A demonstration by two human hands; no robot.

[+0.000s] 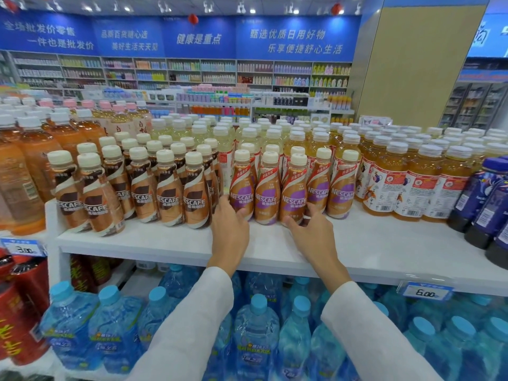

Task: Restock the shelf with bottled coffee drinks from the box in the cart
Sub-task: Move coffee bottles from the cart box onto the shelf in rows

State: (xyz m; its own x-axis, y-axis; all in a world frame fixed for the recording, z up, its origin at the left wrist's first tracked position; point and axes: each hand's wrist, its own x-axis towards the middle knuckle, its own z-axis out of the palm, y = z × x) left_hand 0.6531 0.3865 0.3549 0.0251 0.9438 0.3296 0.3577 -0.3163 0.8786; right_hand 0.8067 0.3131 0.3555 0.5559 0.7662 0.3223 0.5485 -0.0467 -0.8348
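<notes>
A blue banner (198, 37) with white Chinese text tops the far wall shelving (181, 74) (packed with toiletries); ceiling spotlights (251, 10) shine above.

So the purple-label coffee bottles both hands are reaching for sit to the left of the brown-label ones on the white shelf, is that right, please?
Not quite: in the head view the purple-label coffee bottles stand to the right of the brown-label ones, not the left. The left hand and right hand are indeed at their bases on the white shelf.
</notes>
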